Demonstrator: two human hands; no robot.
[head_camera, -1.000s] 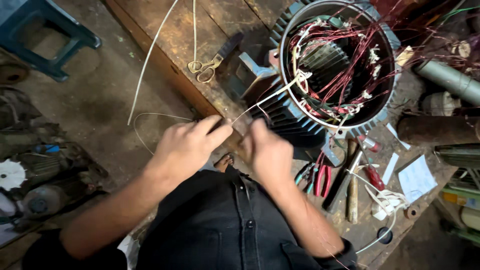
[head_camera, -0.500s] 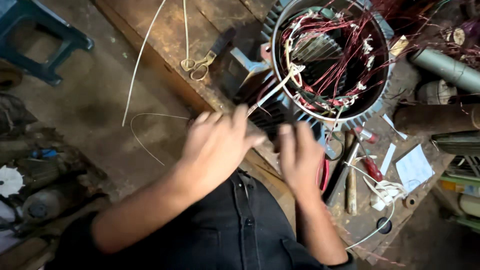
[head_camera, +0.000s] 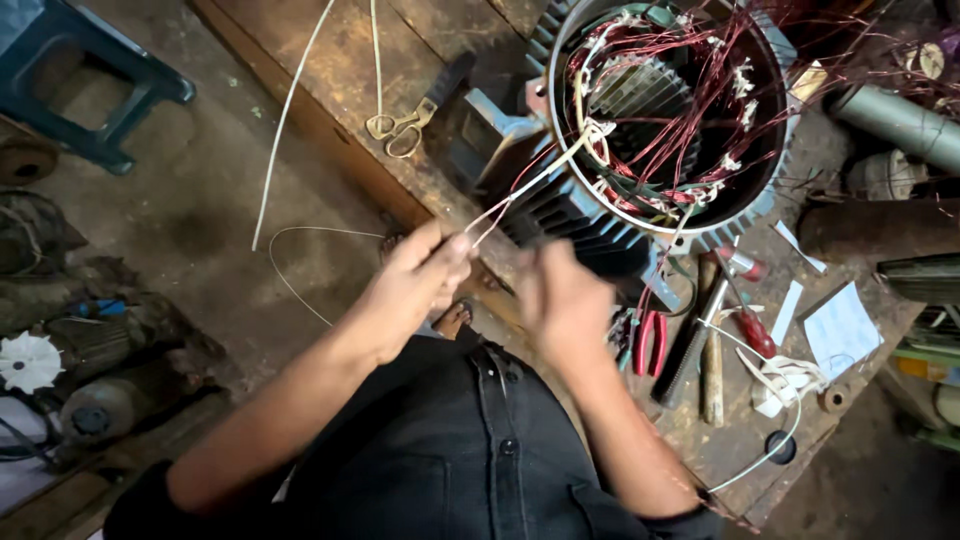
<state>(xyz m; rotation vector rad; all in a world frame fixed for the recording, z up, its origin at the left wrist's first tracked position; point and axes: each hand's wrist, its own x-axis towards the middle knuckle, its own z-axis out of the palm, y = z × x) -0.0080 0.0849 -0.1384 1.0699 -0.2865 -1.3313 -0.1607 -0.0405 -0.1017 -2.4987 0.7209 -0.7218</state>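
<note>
Now left hand (head_camera: 415, 285) pinches white sleeving (head_camera: 530, 185) from the motor stator (head_camera: 665, 110); right hand (head_camera: 560, 300) blurred, grip unclear

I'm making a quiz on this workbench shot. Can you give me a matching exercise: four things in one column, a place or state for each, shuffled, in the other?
Things:
1. scissors
2. red-handled pliers
3. blue stool
4. left hand

Places or states:
A. on the floor, beyond the bench's edge
B. pinching a white sleeved lead from the motor stator
C. on the bench, left of the stator
D. on the bench, beside the right hand

Pairs: 1-C, 2-D, 3-A, 4-B
</note>
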